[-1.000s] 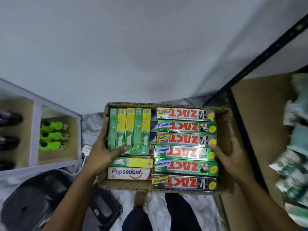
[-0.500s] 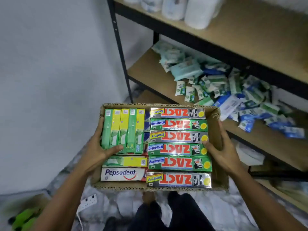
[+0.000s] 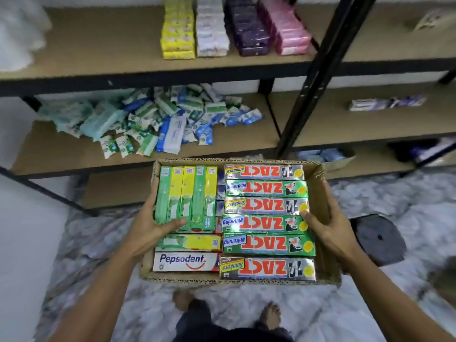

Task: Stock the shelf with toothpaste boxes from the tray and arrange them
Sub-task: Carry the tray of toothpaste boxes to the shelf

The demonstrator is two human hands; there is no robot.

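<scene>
Head view, a person standing before the shelf (image 3: 345, 124) with the tray (image 3: 222, 282) carried at waist height above the floor (image 3: 407, 193).

Left hand (image 3: 148, 228): grip closed over the tray's left wall, the thumb lying across the upright green-and-yellow boxes (image 3: 187, 196), the fingers hidden outside the wall. Right hand (image 3: 329, 227): grip closed over the right wall, the thumb tip touching the end of a ZACT box (image 3: 266, 223), the remaining fingers outside the cardboard.

All toothpaste boxes visible lie inside the tray: six ZACT boxes stacked flat on the right, five green-and-yellow boxes side by side at far left, one more lying crosswise below them, and a Pepsodent box (image 3: 185, 261) nearest the body.

The middle board carries a loose heap of sachets (image 3: 160, 119); the upper board carries rows of coloured packs (image 3: 234, 28). No toothpaste box is seen on any board.

Judged state: stocking has not begun. The tray appears full. Setting it down, transferring every box and aligning them all remain to be done.
</scene>
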